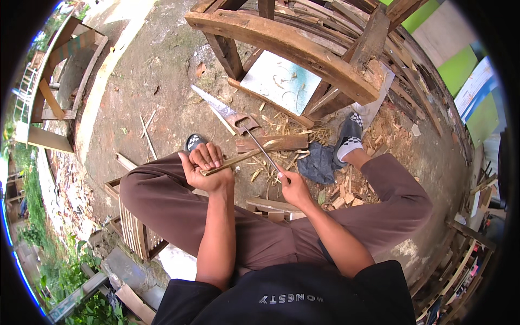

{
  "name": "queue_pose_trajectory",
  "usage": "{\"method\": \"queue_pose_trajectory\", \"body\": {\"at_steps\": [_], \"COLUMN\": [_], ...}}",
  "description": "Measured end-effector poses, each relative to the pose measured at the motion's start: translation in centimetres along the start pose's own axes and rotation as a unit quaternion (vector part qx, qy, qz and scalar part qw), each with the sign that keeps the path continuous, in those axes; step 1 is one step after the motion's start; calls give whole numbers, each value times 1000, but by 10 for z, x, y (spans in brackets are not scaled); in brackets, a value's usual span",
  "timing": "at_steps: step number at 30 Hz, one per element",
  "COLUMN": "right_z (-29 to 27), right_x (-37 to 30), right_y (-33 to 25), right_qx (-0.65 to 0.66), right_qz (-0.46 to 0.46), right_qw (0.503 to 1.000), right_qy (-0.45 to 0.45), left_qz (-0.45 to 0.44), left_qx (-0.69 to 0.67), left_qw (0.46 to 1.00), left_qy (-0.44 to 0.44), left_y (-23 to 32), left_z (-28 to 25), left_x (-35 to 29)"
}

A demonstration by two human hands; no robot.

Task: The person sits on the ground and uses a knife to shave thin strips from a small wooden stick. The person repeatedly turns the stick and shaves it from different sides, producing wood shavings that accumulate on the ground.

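Note:
In my left hand (208,169), palm up with fingers curled, lies a split bamboo strip (238,158) that slants up to the right. My right hand (295,189) is closed on the near end of a thin, dark, rod-like tool (262,150), perhaps a narrow knife. The tool crosses the strip near its far part; I cannot tell whether they touch. Beyond the hands, a wooden block (284,143) rests on the ground under the strip's far end. A handsaw (225,111) lies past it, its handle close to the tool's tip.
A heavy wooden frame (287,40) stands ahead, with a pale board (280,81) under it. A dark crumpled sheet (318,163) and wood scraps (346,196) lie by my right foot. A slatted wooden piece (131,225) is left of my knee. Stacked timber fills the far right.

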State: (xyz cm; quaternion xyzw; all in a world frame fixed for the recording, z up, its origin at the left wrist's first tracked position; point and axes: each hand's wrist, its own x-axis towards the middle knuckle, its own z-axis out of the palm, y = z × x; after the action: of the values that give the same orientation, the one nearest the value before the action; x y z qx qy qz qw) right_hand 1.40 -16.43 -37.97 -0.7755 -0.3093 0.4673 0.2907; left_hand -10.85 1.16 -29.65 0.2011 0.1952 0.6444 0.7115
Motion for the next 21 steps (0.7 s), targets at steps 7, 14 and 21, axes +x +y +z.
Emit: {"method": "queue_pose_trajectory", "body": {"at_steps": [7, 14, 21], "right_z": [8, 4, 16], "right_x": [-20, -1, -13], "right_y": [-36, -12, -7], "right_qx": [161, 12, 80], "right_qz": [-138, -90, -133], "right_qw": [977, 996, 988], "right_qy": [-10, 6, 8], "left_qz": [3, 4, 1], "left_qx": [22, 3, 9], "left_qw": [1000, 1000, 1000], "left_qy": [0, 13, 23], "left_y": [-8, -1, -4], "left_z": [2, -5, -3], "left_x": [2, 8, 7]}}
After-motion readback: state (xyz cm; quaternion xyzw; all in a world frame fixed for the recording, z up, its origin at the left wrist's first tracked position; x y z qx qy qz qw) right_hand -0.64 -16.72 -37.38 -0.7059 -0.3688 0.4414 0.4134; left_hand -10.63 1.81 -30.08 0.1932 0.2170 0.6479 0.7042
